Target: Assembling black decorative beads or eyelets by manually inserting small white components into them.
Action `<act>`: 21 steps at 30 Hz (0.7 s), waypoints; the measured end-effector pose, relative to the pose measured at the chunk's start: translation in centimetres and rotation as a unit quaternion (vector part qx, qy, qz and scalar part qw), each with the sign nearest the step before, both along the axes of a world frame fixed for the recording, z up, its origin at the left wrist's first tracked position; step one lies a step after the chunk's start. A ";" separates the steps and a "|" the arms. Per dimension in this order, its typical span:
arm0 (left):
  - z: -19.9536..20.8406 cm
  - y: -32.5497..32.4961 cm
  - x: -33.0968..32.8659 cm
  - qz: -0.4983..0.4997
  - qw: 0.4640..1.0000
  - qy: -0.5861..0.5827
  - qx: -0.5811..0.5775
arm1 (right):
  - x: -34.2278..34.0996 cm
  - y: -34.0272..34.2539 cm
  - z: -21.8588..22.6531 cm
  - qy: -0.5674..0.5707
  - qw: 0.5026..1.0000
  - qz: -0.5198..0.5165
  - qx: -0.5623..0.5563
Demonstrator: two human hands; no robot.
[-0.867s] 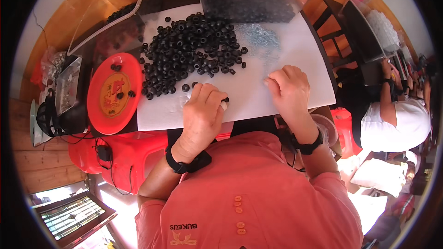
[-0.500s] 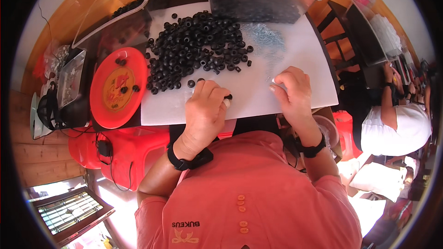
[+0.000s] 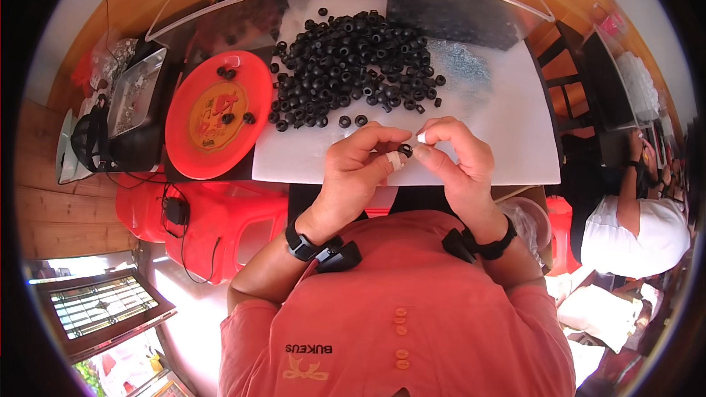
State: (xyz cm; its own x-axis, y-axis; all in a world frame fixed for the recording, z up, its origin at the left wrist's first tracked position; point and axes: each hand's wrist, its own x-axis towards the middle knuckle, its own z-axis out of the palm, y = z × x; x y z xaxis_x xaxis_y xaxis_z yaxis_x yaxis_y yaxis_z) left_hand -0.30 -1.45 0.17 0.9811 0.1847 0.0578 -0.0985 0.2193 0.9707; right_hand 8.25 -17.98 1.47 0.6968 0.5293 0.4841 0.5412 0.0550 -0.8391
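Note:
My left hand (image 3: 358, 169) and my right hand (image 3: 456, 160) meet over the near edge of a white sheet (image 3: 507, 117). Between their fingertips they pinch one small black ring (image 3: 404, 151). Both hands have white tape on a fingertip. A large heap of the same black rings (image 3: 353, 66) lies on the sheet just beyond the hands. Each wrist wears a black band.
A red round plate (image 3: 213, 114) with a few black rings sits left of the sheet. Clear plastic bins (image 3: 448, 7) of black rings stand at the back. A metal tray (image 3: 132, 95) and black cables lie at far left. Another person in white (image 3: 640, 228) sits at right.
My hands were apart and flat on the sheet; they have come together and lifted a black ring between the fingertips. The view has shifted slightly.

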 end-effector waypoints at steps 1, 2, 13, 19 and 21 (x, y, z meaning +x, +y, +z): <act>-0.2 0.1 0.1 -0.005 1.000 -0.010 0.008 | 0.0 0.2 0.0 0.000 1.000 0.003 -0.001; -0.3 0.2 0.1 -0.010 1.000 -0.019 0.016 | 0.0 0.3 0.0 0.011 1.000 0.007 -0.001; -0.7 0.5 -0.2 -0.029 0.998 0.014 -0.057 | -0.3 0.4 0.4 -0.352 0.926 -0.031 -0.134; -0.4 0.6 -0.1 -0.017 0.999 0.012 -0.044 | 0.2 -0.2 0.5 -0.175 0.977 0.001 -0.125; -0.2 0.3 0.1 -0.022 0.999 0.010 -0.034 | 1.3 0.0 0.4 -0.200 0.956 -0.152 -0.149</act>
